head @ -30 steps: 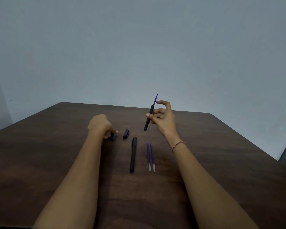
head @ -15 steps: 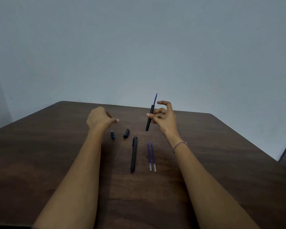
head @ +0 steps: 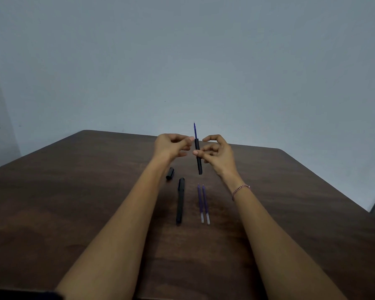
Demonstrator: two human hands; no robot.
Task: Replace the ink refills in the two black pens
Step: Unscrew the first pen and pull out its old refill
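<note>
Your right hand (head: 219, 155) holds the black pen barrel (head: 198, 161) in the air above the far middle of the dark wooden table (head: 74, 191). It pinches the barrel about halfway along, between the thumb and the curled fingers. The barrel stands nearly upright with its lower end hanging free, clear of the wood. A blue refill (head: 195, 131) sticks out of its top end, the thin tip pointing up against the pale wall (head: 182, 61).

Your left hand (head: 171, 147) is raised to the same height, just left of the barrel. Its fingers are loosely curled, and the forefinger reaches across to the top of the barrel where the refill comes out. The fingertip sits right at the barrel's rim, but from this angle you cannot tell whether it touches or grips anything there.

Below the hands, the second black pen (head: 180, 201) lies flat on the table between your two forearms, its length running towards you. Just right of it, two spare refills (head: 200, 203) lie side by side, parallel to the pen. They are blue along most of their length, with pale near ends. A short black cap (head: 170, 173) lies by itself beyond the pen's far end, close to your left wrist. A thin beaded bracelet (head: 240, 189) circles your right wrist.
</note>
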